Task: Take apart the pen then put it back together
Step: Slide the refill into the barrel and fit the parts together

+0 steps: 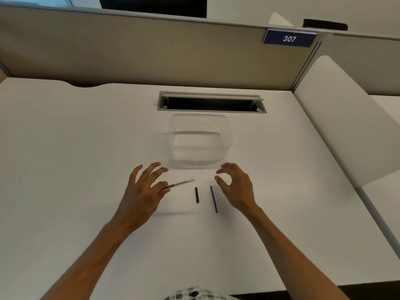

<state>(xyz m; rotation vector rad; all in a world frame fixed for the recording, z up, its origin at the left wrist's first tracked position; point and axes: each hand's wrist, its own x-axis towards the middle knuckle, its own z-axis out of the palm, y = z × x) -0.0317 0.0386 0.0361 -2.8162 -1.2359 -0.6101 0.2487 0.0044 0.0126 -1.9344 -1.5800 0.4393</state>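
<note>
The pen lies in three parts on the white desk (75,169). A white whiteboard-marker barrel (183,183) lies slanted, and its left end is hidden under my left hand (145,189). That hand has its fingers spread and straight, with the thumb touching the barrel. To the right of the barrel lie a short black piece (197,194) and then a thin blue rod (213,199), both untouched. My right hand (234,187) hovers just right of the blue rod with loosely curled fingers and holds nothing.
A clear plastic container (200,141) stands just beyond my hands. Behind it is an open cable slot (212,102) in the desk. A beige partition (151,57) with a blue 307 sign (289,38) closes the back, and a white divider (337,118) stands at the right.
</note>
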